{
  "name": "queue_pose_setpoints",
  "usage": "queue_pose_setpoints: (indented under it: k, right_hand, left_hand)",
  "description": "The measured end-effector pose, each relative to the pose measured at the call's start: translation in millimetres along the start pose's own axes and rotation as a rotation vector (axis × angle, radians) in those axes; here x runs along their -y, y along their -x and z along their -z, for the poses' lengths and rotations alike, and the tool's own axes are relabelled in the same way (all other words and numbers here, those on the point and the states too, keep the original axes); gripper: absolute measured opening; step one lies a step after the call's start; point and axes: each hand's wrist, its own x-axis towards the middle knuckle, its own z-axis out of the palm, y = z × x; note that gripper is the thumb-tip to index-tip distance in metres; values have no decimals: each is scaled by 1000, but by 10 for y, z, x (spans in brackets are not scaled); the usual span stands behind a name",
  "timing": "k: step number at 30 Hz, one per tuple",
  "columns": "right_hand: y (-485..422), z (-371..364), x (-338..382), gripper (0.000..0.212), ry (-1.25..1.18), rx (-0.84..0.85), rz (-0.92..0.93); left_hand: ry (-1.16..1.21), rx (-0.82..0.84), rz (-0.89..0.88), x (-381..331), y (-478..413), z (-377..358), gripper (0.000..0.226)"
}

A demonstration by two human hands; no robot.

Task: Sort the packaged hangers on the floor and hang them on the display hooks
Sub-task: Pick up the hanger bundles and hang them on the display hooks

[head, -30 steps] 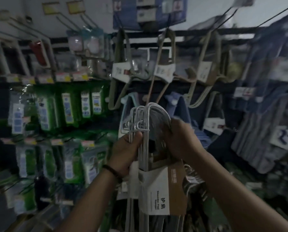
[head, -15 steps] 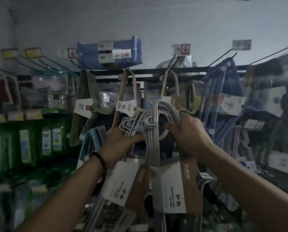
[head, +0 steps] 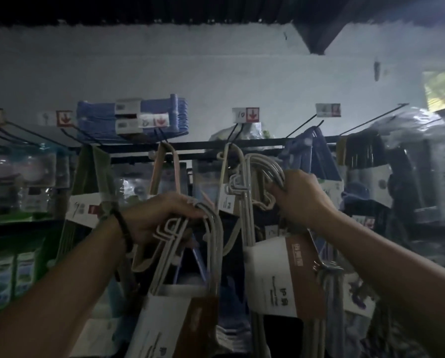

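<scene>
Each hand holds its own pack of white hangers with a white-and-brown card sleeve. My left hand grips the hooks of the lower-left hanger pack, which hangs tilted. My right hand holds the second hanger pack higher, its curved hooks right at a cream hanger pack that hangs from a black display hook. Whether those hooks are over the display hook is hidden by the hangers.
A black rail carries long display hooks with price tags. Green, pink and blue hanger packs hang along it. Blue hangers lie on top. Green packaged goods fill the left shelves.
The two packs, held together a second ago, have separated. My right hand has lifted its pack up and right toward the hook; my left hand has kept its pack lower. The view has tilted upward.
</scene>
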Motion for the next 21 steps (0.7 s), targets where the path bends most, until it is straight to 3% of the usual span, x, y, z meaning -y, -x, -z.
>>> queue_pose_setpoints:
  k: [3, 6, 9, 12, 16, 20, 21]
  right_hand:
    - [-212, -49, -13, 34, 22, 10, -25]
    - [-365, -80, -4, 32, 15, 8, -19]
    - [-614, -82, -28, 31, 29, -4, -10]
    - [-898, -85, -73, 36, 94, -4, -2]
    - [-1164, -8, -61, 33, 133, -15, 42]
    - [-1380, 17, -76, 25, 111, -13, 52]
    - [-1423, 10, -87, 26, 125, -7, 57]
  left_hand:
    - [-255, -23, 33, -212, -196, 52, 28]
    - [-535, -65, 63, -438, -385, 86, 50]
    - [-499, -144, 35, -709, -617, 122, 33]
    - [-682, -198, -17, -1027, -802, 169, 32]
    - [-1032, -266, -45, -1412, -1032, 183, 59]
    - [-1231, -272, 94, -1524, -1333, 195, 90]
    - [-1302, -289, 129, -1540, -1392, 191, 87]
